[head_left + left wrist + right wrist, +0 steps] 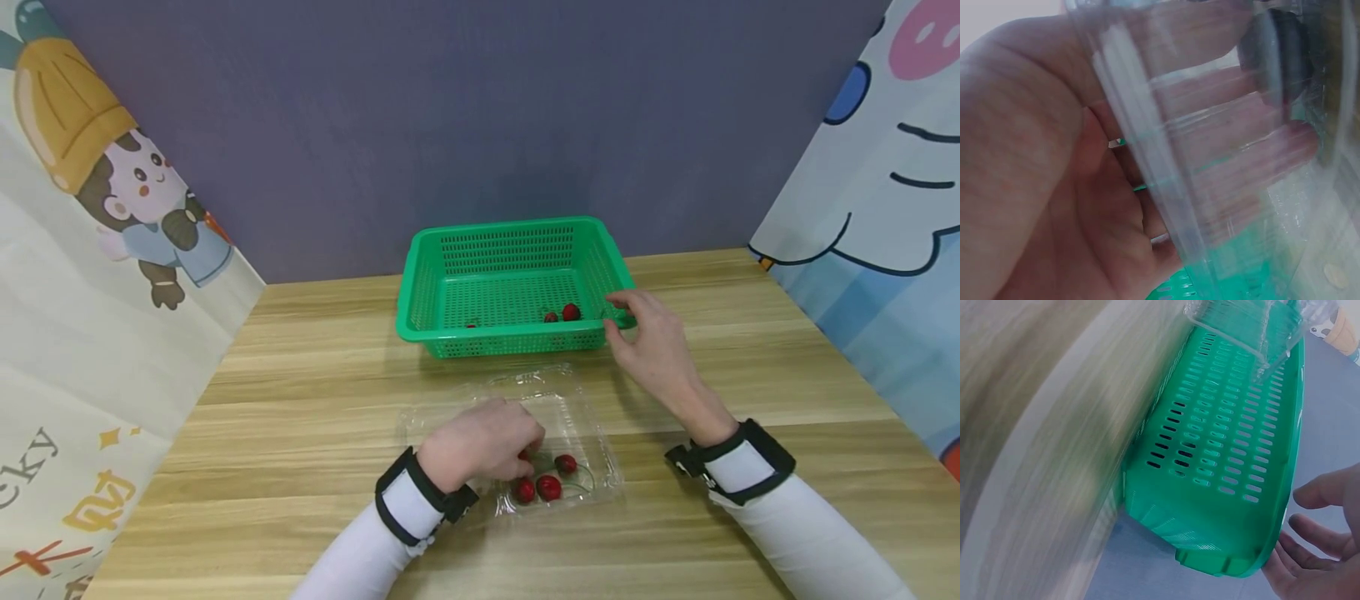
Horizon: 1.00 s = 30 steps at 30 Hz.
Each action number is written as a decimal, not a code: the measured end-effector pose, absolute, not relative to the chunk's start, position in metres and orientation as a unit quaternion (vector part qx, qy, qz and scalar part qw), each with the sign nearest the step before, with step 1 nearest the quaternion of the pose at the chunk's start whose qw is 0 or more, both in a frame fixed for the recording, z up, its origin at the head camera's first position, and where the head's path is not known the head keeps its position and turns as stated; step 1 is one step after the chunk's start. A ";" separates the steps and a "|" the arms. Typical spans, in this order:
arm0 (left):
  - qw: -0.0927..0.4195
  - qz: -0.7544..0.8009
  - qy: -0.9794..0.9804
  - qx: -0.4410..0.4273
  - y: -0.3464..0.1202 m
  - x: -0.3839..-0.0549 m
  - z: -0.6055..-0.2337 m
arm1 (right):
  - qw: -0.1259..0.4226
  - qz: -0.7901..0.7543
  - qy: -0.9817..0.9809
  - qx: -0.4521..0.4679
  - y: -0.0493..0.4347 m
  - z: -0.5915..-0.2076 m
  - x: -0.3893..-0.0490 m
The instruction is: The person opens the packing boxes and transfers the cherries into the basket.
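Note:
My left hand (pixel 483 440) reaches into a clear plastic box (pixel 600 467), its fingers curled down and pinching a cherry that is mostly hidden. In the left wrist view, a dark round cherry (pixel 1275 57) shows through the plastic by the fingertips. Several red cherries (pixel 549 487) with thin stems lie in the box beside that hand. At the right end of a green basket (pixel 517 337), my right hand (pixel 654 343) has thumb and forefinger spread apart near the rim, nothing visible between them. A few cherries (pixel 571 312) sit on the basket floor.
A wooden table (pixel 300 450) carries the basket and, in front of it, the plastic box. Behind the basket rises a dark purple-grey wall (pixel 480 125). Printed cloths hang at the left (pixel 75 333) and right (pixel 885 208).

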<state>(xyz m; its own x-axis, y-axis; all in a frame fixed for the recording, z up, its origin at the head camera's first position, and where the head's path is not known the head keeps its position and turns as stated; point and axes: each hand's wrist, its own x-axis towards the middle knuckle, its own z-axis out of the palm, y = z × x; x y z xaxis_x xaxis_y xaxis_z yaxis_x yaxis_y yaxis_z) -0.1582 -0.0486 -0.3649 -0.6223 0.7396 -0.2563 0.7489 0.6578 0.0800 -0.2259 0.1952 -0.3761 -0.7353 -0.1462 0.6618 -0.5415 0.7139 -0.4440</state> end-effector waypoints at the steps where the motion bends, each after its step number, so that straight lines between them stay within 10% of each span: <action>1: 0.136 -0.014 0.900 0.414 -0.049 -0.158 -0.365 | 0.306 0.323 -0.873 0.198 0.195 -0.376 -0.226; 30: 0.089 0.041 0.879 0.467 -0.049 -0.165 -0.359 | 0.317 0.312 -0.864 0.235 0.195 -0.377 -0.227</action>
